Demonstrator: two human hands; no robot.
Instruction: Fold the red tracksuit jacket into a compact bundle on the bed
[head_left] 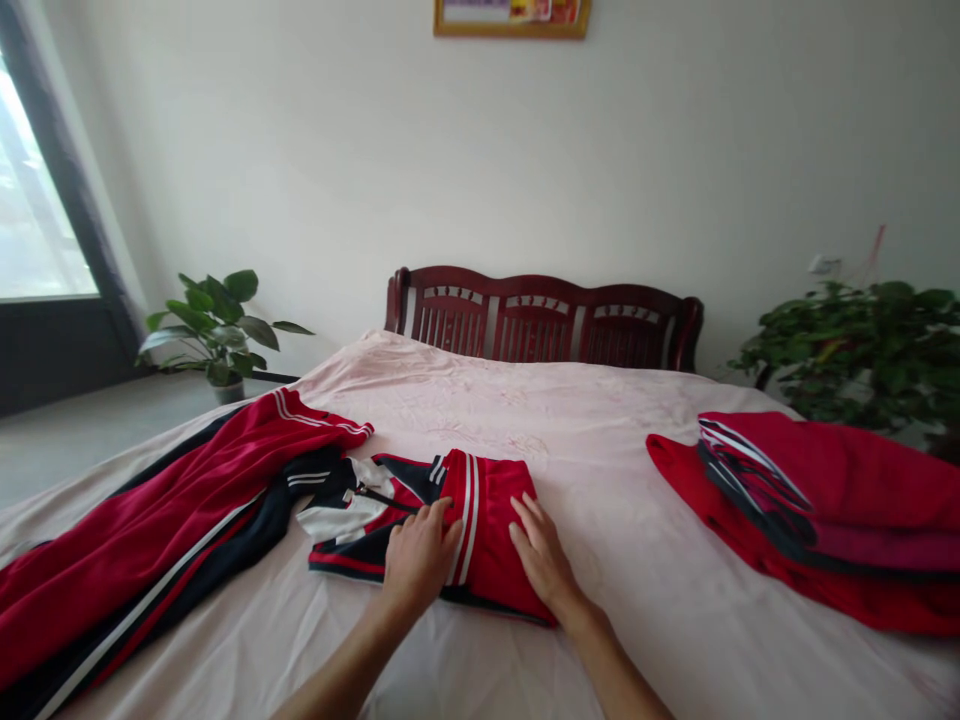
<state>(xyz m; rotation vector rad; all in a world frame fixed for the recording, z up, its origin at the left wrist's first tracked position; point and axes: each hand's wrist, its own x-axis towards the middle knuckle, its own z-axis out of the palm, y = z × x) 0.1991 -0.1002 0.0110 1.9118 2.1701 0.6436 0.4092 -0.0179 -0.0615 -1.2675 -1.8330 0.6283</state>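
Both forearms are stretched forward over the bed [525,400]. The left hand [418,555] and right hand [541,560] are laid flat, fingers extended, gripping nothing, on the folded jacket [480,500] at 12 o'clock.

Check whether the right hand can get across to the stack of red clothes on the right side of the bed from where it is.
Probably yes. The right hand lies flat on the folded jacket, and only bare pink sheet lies between it and the stack of red clothes. Nothing blocks the way, though it may need a stretch.
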